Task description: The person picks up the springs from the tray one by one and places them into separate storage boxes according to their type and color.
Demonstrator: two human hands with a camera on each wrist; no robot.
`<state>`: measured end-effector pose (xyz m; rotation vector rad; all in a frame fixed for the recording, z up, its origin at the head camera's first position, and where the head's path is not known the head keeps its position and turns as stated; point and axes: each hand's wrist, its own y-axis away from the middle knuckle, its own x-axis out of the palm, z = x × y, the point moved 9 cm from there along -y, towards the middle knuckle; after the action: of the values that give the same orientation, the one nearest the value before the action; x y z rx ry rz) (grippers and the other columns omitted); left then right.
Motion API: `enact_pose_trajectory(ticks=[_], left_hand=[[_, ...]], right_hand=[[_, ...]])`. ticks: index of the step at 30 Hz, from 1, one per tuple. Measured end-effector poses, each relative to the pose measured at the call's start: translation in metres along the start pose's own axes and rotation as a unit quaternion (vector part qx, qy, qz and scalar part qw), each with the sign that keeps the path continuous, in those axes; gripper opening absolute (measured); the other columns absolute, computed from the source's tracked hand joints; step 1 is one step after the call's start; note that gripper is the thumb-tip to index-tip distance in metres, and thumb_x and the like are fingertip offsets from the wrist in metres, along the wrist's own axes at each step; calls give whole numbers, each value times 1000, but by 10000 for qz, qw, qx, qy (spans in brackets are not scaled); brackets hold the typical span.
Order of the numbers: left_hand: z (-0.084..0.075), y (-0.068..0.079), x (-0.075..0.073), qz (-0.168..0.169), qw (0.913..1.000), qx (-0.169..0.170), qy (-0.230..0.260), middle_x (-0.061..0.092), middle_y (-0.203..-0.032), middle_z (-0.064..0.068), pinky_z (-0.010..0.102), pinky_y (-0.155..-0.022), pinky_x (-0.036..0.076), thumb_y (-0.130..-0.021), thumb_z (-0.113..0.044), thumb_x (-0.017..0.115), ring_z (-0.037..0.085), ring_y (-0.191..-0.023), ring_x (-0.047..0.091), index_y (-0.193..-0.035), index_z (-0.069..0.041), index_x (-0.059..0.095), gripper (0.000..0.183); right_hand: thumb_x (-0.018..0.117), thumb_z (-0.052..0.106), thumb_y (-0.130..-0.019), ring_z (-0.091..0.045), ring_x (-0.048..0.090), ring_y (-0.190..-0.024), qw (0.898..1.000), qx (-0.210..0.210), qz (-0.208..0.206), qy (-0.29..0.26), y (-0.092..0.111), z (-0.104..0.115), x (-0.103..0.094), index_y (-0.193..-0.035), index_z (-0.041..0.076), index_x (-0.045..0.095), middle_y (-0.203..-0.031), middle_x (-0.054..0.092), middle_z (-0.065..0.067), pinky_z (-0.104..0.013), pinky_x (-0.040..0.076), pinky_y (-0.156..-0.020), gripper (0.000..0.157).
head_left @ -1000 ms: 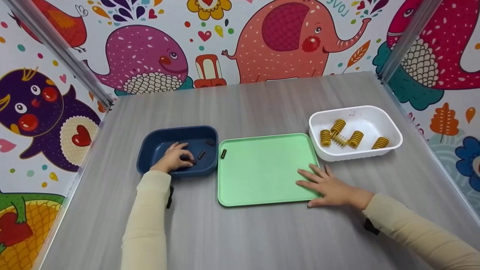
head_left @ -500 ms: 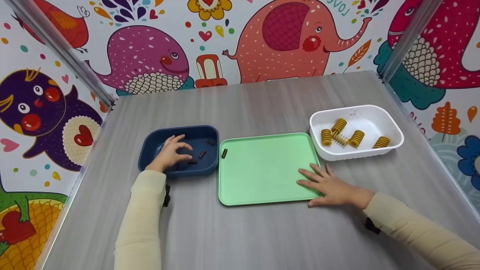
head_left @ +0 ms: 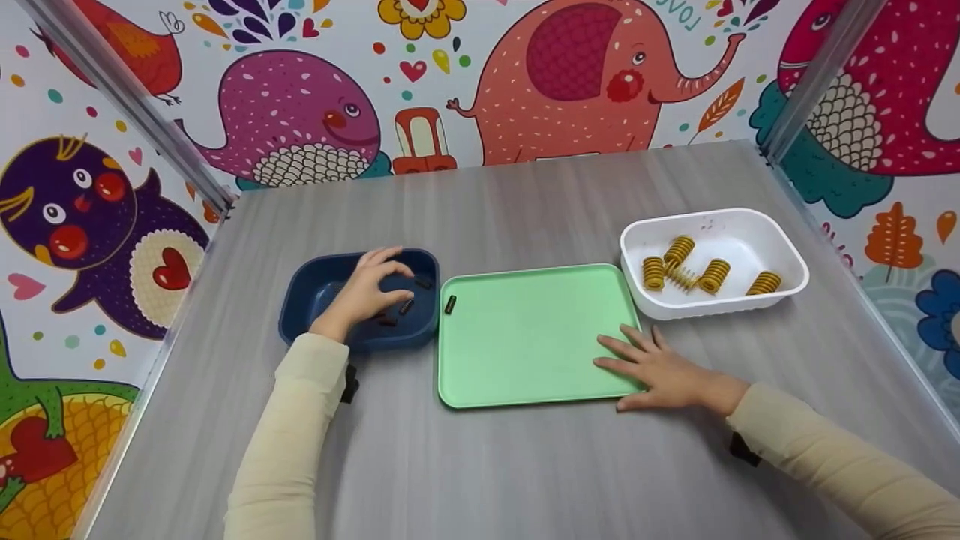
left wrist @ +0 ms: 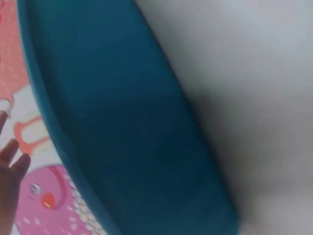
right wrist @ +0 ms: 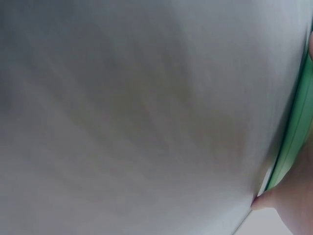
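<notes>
Over the dark blue basin (head_left: 300, 281) hovers my left hand (head_left: 367, 289), thumb and fingers apart with nothing visible between them. Small dark springs (head_left: 406, 306) lie on the basin's floor beneath and beside it, partly covered by the hand. In the left wrist view the basin's outer wall (left wrist: 127, 117) fills the middle, with fingertips (left wrist: 10, 152) at the left edge. My right hand (head_left: 664, 373) rests spread on the right edge of the green tray (head_left: 525, 337). One dark spring (head_left: 450, 304) lies near the tray's left rim.
Right of the tray, a white basin (head_left: 757, 232) holds several yellow coil springs (head_left: 714, 276) and a thinner, looser one. Both basins stand close against the tray on a grey wood-grain table (head_left: 525, 465). Cartoon-printed walls (head_left: 442, 67) border the table at the back and sides.
My left hand has risen from low in the blue basin, its fingers parting, and has shifted back and right over it. My right hand has stayed on the tray edge.
</notes>
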<state>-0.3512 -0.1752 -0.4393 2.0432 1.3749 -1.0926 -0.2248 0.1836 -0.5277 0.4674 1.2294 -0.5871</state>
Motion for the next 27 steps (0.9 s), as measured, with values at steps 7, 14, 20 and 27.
enact_pose_trajectory(ticks=[7,14,20,27], left_hand=[[-34,-4,17,-119,9995,289,59,38,-142,12,48,-105,29,-84,-21,67,30,-133,26,-121,-8,58,40],[-76,-3,45,-278,9972,534,-453,34,-144,15,50,-104,29,-86,-21,65,33,-134,26,-133,-9,46,52],[-104,-3,85,-12,9904,625,-1237,23,-147,18,54,-107,21,-84,-27,66,41,-134,21,-139,-10,36,65],[-100,-6,127,797,9869,167,-1393,11,-151,17,56,-108,13,-87,-40,59,41,-137,11,-146,-14,24,73]], right_hand=[[55,57,-82,-49,16,-132,10000,12,13,36,0,0,-1,-139,19,41,-148,26,-13,-76,15,-90,70],[55,56,-82,-49,15,-132,10000,8,35,-70,0,-1,0,-140,20,40,-149,26,-13,-77,13,-91,70],[55,56,-82,-50,16,-132,10000,-33,0,-47,0,0,0,-140,19,40,-149,26,-13,-77,13,-90,70],[54,56,-83,-50,15,-132,10000,-45,-8,-34,0,-1,1,-140,19,40,-149,25,-13,-77,13,-90,70]])
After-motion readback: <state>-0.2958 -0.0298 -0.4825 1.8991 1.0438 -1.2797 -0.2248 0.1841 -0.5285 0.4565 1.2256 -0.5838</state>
